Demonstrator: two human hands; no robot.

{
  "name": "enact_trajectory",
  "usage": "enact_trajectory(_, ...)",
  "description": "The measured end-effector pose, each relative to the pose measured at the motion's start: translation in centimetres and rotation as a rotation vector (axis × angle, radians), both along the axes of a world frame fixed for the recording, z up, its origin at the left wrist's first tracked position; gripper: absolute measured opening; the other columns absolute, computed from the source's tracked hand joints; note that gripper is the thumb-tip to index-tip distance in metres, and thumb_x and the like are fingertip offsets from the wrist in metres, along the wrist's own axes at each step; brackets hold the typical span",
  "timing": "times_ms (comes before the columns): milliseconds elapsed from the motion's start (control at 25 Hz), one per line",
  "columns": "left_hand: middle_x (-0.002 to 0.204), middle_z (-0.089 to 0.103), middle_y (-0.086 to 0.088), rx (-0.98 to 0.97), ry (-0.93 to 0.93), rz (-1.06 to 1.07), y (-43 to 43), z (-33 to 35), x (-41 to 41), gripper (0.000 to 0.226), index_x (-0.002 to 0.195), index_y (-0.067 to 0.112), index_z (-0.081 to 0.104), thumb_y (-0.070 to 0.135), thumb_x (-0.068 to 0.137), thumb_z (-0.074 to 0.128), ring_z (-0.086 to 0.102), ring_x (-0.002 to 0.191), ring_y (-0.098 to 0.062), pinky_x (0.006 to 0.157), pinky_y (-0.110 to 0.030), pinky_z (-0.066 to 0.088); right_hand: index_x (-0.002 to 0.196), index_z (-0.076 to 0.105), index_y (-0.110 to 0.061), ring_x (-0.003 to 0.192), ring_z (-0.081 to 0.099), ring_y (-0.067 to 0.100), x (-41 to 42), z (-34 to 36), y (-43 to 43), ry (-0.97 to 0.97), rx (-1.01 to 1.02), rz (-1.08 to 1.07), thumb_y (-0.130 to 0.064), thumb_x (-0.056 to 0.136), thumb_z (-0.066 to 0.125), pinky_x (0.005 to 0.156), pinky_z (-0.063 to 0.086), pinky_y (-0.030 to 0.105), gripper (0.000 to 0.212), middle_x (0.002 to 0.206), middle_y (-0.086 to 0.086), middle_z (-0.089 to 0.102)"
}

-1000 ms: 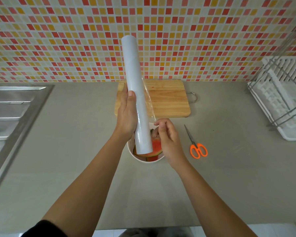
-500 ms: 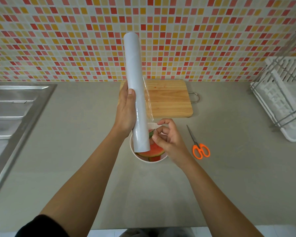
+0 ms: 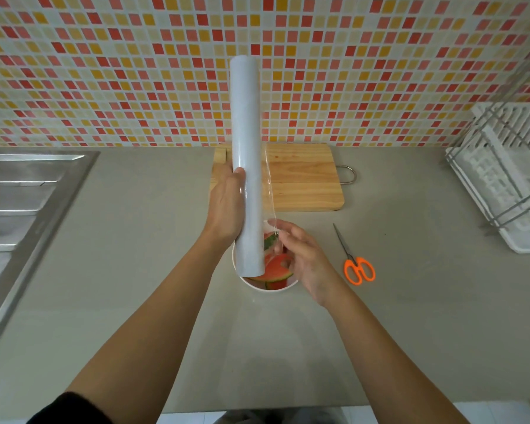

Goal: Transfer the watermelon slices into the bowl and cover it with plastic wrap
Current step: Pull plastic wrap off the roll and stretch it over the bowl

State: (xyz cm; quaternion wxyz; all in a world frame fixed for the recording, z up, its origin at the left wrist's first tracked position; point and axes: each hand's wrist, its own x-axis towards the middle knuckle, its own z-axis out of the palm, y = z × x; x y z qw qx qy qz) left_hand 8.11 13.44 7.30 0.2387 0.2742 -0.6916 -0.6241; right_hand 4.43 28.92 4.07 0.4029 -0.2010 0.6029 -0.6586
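The left hand (image 3: pixel 227 206) holds a long roll of plastic wrap (image 3: pixel 247 166), a smooth pale cylinder which stands almost upright above the bowl (image 3: pixel 257 286); the fingers are wrapped around its lower half from the left side and the thumb lies on the front. A thin strip of clear film (image 3: pixel 268 191) is peeled away from the right side of the roll and hangs down, shiny and a little wrinkled. The right hand (image 3: pixel 303 258) is at the lower end of this film, with its fingertips (image 3: pixel 271 224) touching it; the fingers are bent softly, but it is not possible to tell if they really pinch the film or only touch it. The bowl is white, round and smooth, and it stands on the grey matte counter (image 3: pixel 135 255) just under both hands. The watermelon slices (image 3: pixel 276 267) lie inside it, red flesh with a curved green rind. Behind the bowl lies a wooden cutting board (image 3: pixel 303 179), rectangular with a metal loop on its right edge. Scissors (image 3: pixel 357 266) with orange plastic handles lie to the right of the bowl, apart from it. At the left is a steel sink (image 3: pixel 19 209), at the right a white dish rack (image 3: pixel 508 179), and at the back a wall of small mosaic tiles (image 3: pixel 104 71).
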Motion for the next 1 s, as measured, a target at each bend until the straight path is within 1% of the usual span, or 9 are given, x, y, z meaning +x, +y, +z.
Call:
enact_trajectory(80,0.088,0.057,0.011,-0.085,-0.080,0.008,0.2,0.0,0.2,0.033,0.111,0.030,0.047,0.043,0.086,0.030,0.056,0.072,-0.001,0.065,-0.025,0.044,0.082,0.066,-0.023,0.071,0.056,0.009,0.6,-0.1,-0.4,0.116,0.062,-0.107,-0.032,0.089,0.057,0.072,0.039,0.028,0.014,0.063,-0.013,0.059)
enact_trajectory(200,0.089,0.055,0.015,-0.280,-0.107,-0.003,0.4,0.1,0.5,0.036,0.126,0.025,0.044,0.038,0.095,0.032,0.055,0.075,0.012,0.057,-0.007,0.039,0.058,0.057,-0.029,0.057,0.048,0.005,1.7,-0.5,-0.4,0.356,0.034,-0.299,-0.028,0.086,0.062,0.062,0.039,0.023,0.029,0.056,-0.012,0.054)
enact_trajectory(360,0.108,0.052,0.007,-0.429,-0.184,-0.056,0.6,-0.5,0.7,0.044,0.141,0.025,0.037,0.035,0.099,0.036,0.051,0.093,-0.012,0.068,-0.009,0.034,0.057,0.057,-0.031,0.057,0.052,0.006,2.5,-2.0,0.5,0.684,-0.055,-0.527,-0.034,0.086,0.056,0.056,0.039,0.019,0.029,0.056,-0.010,0.054)
enact_trajectory(480,0.118,0.053,0.009,-0.358,-0.156,-0.094,0.9,-0.7,1.3,0.045,0.141,0.028,0.039,0.038,0.098,0.035,0.051,0.103,-0.013,0.083,-0.024,0.041,0.070,0.065,-0.024,0.063,0.060,0.016,1.0,-2.8,0.3,0.339,0.020,-0.712,-0.040,0.094,0.039,0.061,0.048,0.033,0.038,0.064,-0.003,0.060)
enact_trajectory(560,0.122,0.056,0.007,-0.351,-0.152,-0.122,1.1,-0.7,1.6,0.043,0.140,0.027,0.042,0.036,0.098,0.036,0.053,0.107,-0.015,0.088,-0.029,0.042,0.086,0.064,-0.025,0.074,0.064,0.015,-0.9,-2.0,-0.9,0.030,0.103,-0.585,-0.048,0.095,0.034,0.062,0.050,0.030,0.039,0.078,-0.001,0.063)
enact_trajectory(640,0.123,0.058,0.004,-0.333,-0.162,-0.138,1.6,-0.8,1.7,0.041,0.138,0.027,0.043,0.035,0.099,0.036,0.054,0.107,-0.016,0.088,-0.031,0.043,0.099,0.064,-0.020,0.085,0.066,0.018,-2.5,-0.7,-2.6,-0.125,0.180,-0.385,-0.059,0.091,0.031,0.063,0.052,0.029,0.051,0.092,0.002,0.067)
enact_trajectory(760,0.120,0.058,0.007,-0.333,-0.180,-0.137,2.3,-1.0,2.2,0.044,0.139,0.030,0.042,0.038,0.096,0.036,0.055,0.105,-0.013,0.086,-0.030,0.043,0.095,0.070,-0.019,0.088,0.069,0.019,-3.5,0.3,-4.4,-0.080,0.200,-0.282,-0.068,0.085,0.034,0.072,0.056,0.036,0.061,0.095,0.002,0.073)
enact_trajectory(880,0.118,0.057,0.009,-0.346,-0.198,-0.110,2.6,-1.6,3.0,0.042,0.138,0.031,0.043,0.037,0.097,0.037,0.054,0.105,-0.012,0.085,-0.030,0.043,0.086,0.072,-0.019,0.083,0.070,0.016,-3.6,0.4,-4.8,-0.060,0.110,-0.348,-0.056,0.083,0.053,0.063,0.054,0.028,0.042,0.089,0.000,0.074)
enact_trajectory(1000,0.116,0.057,0.008,-0.325,-0.226,-0.094,3.1,-2.4,3.5,0.040,0.137,0.031,0.042,0.037,0.098,0.037,0.054,0.104,-0.013,0.087,-0.034,0.045,0.072,0.067,-0.014,0.059,0.060,0.013,-3.5,-0.1,-4.4,-0.090,0.055,-0.392,-0.035,0.086,0.062,0.045,0.043,0.018,0.026,0.067,0.000,0.066)
